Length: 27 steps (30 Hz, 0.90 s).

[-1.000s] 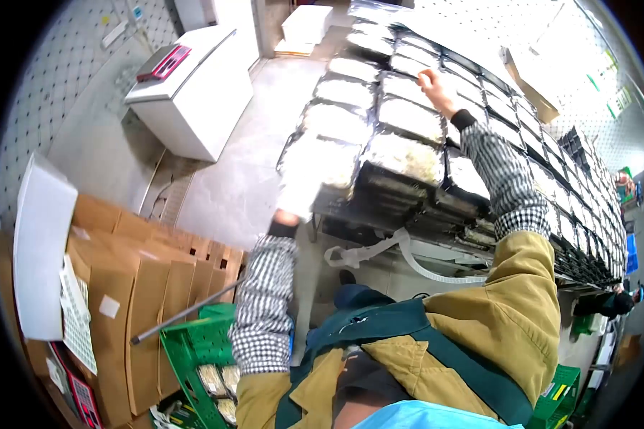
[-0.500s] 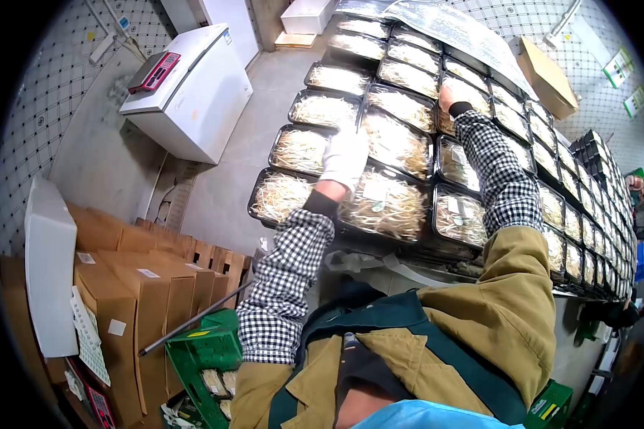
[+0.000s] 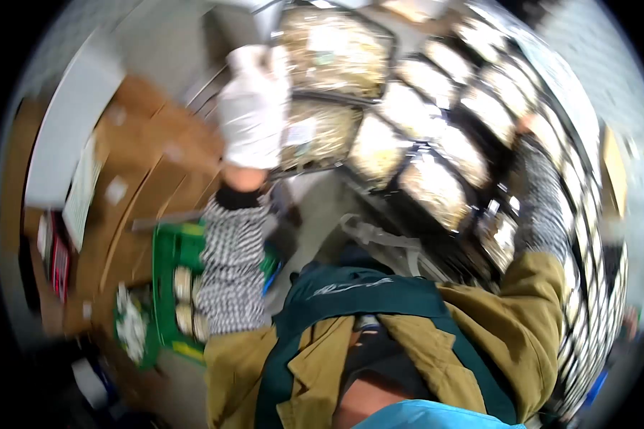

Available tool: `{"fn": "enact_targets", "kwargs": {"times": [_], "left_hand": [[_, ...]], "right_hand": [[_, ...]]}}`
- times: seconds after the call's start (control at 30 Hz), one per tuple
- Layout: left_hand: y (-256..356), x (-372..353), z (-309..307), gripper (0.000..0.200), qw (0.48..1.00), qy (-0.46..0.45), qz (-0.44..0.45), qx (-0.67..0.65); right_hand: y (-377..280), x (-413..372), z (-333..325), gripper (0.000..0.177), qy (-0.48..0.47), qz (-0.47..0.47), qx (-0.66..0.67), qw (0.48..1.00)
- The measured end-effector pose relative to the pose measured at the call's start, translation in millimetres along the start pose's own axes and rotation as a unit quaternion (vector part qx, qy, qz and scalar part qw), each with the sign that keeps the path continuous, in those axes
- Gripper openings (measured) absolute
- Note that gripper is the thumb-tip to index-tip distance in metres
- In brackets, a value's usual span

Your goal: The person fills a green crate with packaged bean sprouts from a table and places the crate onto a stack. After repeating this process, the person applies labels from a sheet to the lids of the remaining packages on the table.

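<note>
My left hand [image 3: 254, 107], in a white glove, is closed at the left edges of two wrapped black trays, one behind the other. The rear tray [image 3: 333, 50] and the nearer tray [image 3: 318, 136] hold pale sprouts under clear film, and both are lifted off at the left of the rows. My right hand [image 3: 526, 125], bare, reaches among the packed trays [image 3: 433, 189] at the right; its fingers are blurred and mostly hidden. Checked sleeves cover both forearms.
Cardboard boxes [image 3: 122, 207] and a white foam box [image 3: 68, 121] stand at the left. Below them a green crate [image 3: 168, 286] holds small packs. A clear strap [image 3: 386, 239] hangs at the near edge of the stack.
The view has swung left and down. My left hand has moved left from the rows, with two trays now at it. My right hand still reaches among the trays.
</note>
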<state>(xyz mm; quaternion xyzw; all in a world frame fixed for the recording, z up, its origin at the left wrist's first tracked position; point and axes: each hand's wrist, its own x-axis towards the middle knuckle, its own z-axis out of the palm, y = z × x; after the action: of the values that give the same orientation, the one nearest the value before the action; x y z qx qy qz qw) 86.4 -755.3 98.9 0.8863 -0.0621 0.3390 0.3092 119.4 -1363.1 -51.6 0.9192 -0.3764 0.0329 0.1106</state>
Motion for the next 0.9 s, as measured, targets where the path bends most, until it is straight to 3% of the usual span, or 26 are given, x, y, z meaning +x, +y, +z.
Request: {"fn": "enact_targets", "kwargs": {"times": [0.07, 0.13, 0.2, 0.4, 0.43, 0.47, 0.5, 0.53, 0.57, 0.6, 0.63, 0.7, 0.77, 0.8, 0.87, 0.9], "left_hand": [[-46.1, -17.2, -7.5, 0.015, 0.964, 0.076, 0.176, 0.185], [-69.9, -42.9, -27.2, 0.02, 0.923, -0.016, 0.179, 0.339], [-90.6, -71.8, -34.4, 0.023, 0.992, 0.036, -0.051, 0.106], [-180.9, -185.6, -107.4, 0.026, 0.938, 0.061, -0.326, 0.097], [-205.8, -216.0, -127.0, 0.026, 0.943, 0.043, -0.262, 0.203], [-231.1, -248.8, -149.9, 0.025, 0.933, 0.024, -0.192, 0.305], [-249.8, -275.4, -173.8, 0.026, 0.923, 0.108, -0.326, 0.173], [-264.3, -297.8, -200.3, 0.027, 0.875, 0.145, -0.446, 0.122], [-277.8, -320.6, -227.9, 0.029, 0.868, 0.171, -0.437, 0.159], [-303.8, -351.0, -250.7, 0.031, 0.827, 0.165, -0.493, 0.214], [-314.2, -371.5, -275.0, 0.035, 0.815, 0.192, -0.51, 0.197], [-331.7, -409.8, -312.6, 0.033, 0.77, 0.199, -0.533, 0.288], [-350.2, -442.3, -349.0, 0.029, 0.745, 0.198, -0.53, 0.353], [-358.8, -455.1, -365.8, 0.028, 0.726, 0.195, -0.55, 0.363], [-372.2, -470.8, -400.4, 0.03, 0.701, 0.214, -0.594, 0.332], [-374.6, -475.5, -414.2, 0.031, 0.693, 0.217, -0.608, 0.322]], "right_hand": [[19.8, 43.2, 21.6, 0.045, -0.002, -0.074, -0.009, 0.997], [19.4, 90.2, 32.4, 0.046, 0.005, -0.107, 0.003, 0.994], [16.6, 134.1, 34.7, 0.047, 0.01, -0.1, 0.029, 0.994], [-20.9, 207.8, 4.7, 0.051, 0.037, -0.015, 0.172, 0.984], [-42.9, 170.6, -33.0, 0.059, 0.138, -0.18, 0.134, 0.965], [-60.8, 135.7, -79.1, 0.058, 0.112, -0.276, -0.012, 0.955], [-83.0, 108.2, -100.3, 0.055, 0.183, -0.278, 0.039, 0.942], [-104.7, 84.3, -120.2, 0.053, 0.254, -0.282, 0.089, 0.921], [-141.1, 0.0, -160.1, 0.05, 0.255, -0.289, 0.069, 0.92], [-181.2, -96.3, -205.9, 0.047, 0.256, -0.297, 0.049, 0.919], [-212.9, -145.4, -218.4, 0.041, 0.241, -0.349, 0.07, 0.903], [-273.2, -235.1, -221.9, 0.027, 0.175, -0.455, 0.151, 0.86], [-345.9, -364.3, -217.0, 0.024, 0.119, -0.531, 0.245, 0.802], [-391.9, -417.3, -201.2, 0.021, 0.063, -0.503, 0.17, 0.845], [-479.3, -531.3, -152.1, 0.024, -0.096, -0.615, 0.3, 0.723], [-518.1, -589.1, -128.8, 0.023, -0.146, -0.645, 0.288, 0.693]]}}
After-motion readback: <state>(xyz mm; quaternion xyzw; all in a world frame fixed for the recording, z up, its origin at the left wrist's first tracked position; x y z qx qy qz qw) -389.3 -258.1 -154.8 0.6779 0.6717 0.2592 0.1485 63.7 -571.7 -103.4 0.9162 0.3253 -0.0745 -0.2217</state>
